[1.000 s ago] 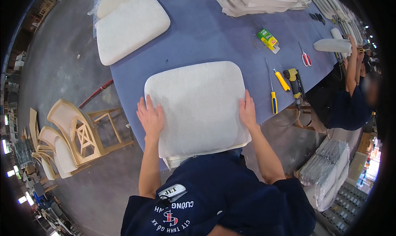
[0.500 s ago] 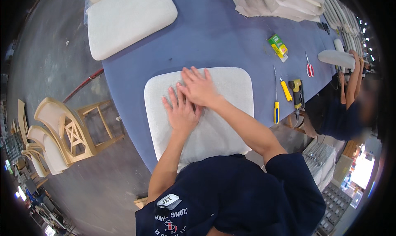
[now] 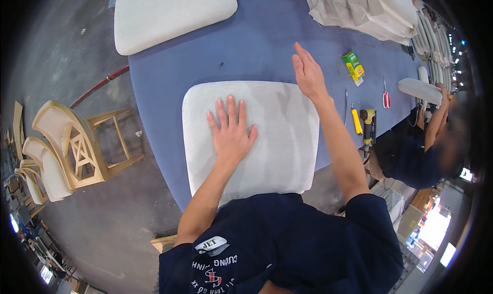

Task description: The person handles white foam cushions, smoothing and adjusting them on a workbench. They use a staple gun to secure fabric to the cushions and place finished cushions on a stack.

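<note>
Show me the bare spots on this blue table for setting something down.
Bare blue tabletop lies between the near white seat cushion, far white cushion and stacked white covers. Crowded on the right: green box, red scissors, yellow knife, staple gun.

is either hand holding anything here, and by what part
Nothing is held. The left hand lies flat, palm down, on the middle of the white fabric seat cushion; the right hand is open at its far edge.

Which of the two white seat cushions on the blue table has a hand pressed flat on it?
The near cushion, at the table's front edge: the left hand lies flat on it. The far cushion, at the far left corner, is untouched.
</note>
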### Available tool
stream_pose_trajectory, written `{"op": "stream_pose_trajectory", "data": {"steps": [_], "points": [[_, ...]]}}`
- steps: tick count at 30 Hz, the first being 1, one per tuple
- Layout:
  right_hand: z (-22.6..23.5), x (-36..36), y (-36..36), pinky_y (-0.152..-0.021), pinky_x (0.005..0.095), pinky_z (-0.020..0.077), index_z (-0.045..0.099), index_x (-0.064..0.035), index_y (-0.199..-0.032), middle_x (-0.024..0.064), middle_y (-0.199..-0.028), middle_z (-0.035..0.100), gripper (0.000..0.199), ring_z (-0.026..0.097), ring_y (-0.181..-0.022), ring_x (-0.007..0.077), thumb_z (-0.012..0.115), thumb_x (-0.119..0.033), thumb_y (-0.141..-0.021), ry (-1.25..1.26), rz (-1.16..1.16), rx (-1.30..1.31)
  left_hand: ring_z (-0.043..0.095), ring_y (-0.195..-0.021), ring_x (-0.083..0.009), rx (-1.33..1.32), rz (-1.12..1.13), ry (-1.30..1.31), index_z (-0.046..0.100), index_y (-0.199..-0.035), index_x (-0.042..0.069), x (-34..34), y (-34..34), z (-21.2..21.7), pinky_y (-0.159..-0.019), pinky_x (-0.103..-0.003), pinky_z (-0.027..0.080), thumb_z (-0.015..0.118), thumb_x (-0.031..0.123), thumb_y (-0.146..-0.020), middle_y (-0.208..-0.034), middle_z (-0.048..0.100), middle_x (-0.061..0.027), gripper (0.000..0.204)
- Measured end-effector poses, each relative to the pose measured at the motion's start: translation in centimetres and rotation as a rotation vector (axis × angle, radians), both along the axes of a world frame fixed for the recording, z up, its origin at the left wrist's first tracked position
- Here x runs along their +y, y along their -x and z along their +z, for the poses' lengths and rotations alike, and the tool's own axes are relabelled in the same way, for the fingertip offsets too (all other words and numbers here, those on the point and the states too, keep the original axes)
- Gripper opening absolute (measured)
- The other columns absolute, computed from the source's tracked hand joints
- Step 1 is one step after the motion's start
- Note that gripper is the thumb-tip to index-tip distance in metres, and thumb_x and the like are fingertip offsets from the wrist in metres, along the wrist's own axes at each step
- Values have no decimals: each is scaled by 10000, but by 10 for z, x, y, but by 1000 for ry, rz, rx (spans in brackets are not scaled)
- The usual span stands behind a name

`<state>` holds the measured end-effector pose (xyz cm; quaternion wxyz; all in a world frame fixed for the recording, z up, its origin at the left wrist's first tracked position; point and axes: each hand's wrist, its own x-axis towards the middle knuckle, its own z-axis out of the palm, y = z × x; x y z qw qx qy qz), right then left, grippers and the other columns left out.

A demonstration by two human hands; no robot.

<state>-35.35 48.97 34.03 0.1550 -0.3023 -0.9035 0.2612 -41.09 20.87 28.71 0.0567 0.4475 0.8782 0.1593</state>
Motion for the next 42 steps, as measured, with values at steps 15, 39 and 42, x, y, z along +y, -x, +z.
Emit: {"op": "stream_pose_trajectory", "data": {"steps": [15,39,42], "points": [[-56,-17,-36,-1169,509,413,617,-17,-1437,202,-1439,647,521,570,-1367,381,422,-387,-1126,33,277,-406,148,-1615,-466,-16,8,-5,400,-1637,87,-1,-1,2,-1252,-723,85,596,494,-961,-1754,220,-191,813],[-57,-37,-65,-1190,529,381,650,-63,-1367,150,-1448,626,494,532,-1393,348,451,-426,-1097,-159,-140,-398,201,-1603,-467,6,-2,-71,446,-1608,74,-4,-1,1,-1254,-715,103,615,464,-951,-1734,278,-202,783],[-47,-14,-68,-1135,560,429,653,-63,-1368,193,-1452,610,561,555,-1359,389,391,-486,-1107,126,-304,-543,204,-1600,-473,-5,-5,-84,446,-1607,75,-5,0,7,-1253,-713,108,614,466,-951,-1733,279,-203,781]]}}
